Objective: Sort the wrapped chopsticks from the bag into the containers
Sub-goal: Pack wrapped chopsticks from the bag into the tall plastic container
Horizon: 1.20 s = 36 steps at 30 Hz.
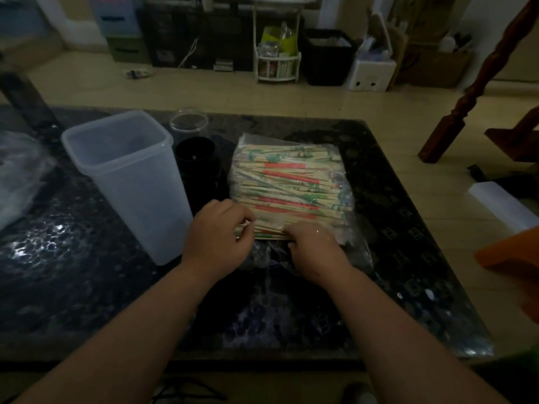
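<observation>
Seen from the head: got a clear plastic bag (347, 228) stuffed with wrapped bamboo chopsticks (288, 188), lying flat mid-bench on the dark speckled stone bench (87, 287). Pinching the near stick ends with the left hand (217, 234), fingers curled. Gripping the pile's near edge with the right hand (315, 249). Also spotted a tall translucent square plastic container (128, 176) toward the left edge, with a black round cup (198, 164) between it and the bag.
</observation>
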Motion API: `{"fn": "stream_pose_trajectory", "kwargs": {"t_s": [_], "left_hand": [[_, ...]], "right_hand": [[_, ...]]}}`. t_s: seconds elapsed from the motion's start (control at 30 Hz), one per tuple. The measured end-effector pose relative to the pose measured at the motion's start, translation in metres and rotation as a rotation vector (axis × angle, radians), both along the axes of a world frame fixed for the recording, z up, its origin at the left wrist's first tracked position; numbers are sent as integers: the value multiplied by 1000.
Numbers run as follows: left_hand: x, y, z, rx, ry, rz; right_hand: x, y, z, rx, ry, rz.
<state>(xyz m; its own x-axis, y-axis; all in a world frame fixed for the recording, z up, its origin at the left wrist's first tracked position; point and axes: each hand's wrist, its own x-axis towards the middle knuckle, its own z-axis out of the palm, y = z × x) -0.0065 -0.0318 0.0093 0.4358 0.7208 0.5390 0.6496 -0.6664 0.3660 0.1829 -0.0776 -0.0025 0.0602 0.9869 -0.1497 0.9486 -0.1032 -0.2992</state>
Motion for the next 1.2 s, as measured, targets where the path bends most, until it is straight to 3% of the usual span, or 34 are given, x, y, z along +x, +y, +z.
{"fn": "stream_pose_trajectory", "kwargs": {"t_s": [0.23, 0.37, 0.53, 0.87, 0.97, 1.2], "left_hand": [[-21, -7, 1, 164, -72, 83], [-30, -12, 4, 403, -60, 145], [-39, -21, 4, 566, -55, 219], [-56, -18, 31, 630, -189, 411], [-65, -15, 41, 503, -337, 516], [-84, 0, 48, -133, -682, 543]], "right_hand": [[-15, 9, 6, -30, -141, -36], [-24, 14, 0, -39, -91, -118], [-32, 23, -7, -25, -8, -199], [-35, 21, -7, 16, -28, -216], [-36, 20, -9, -26, -69, -153], [-38, 17, -13, -103, -81, -172]]}}
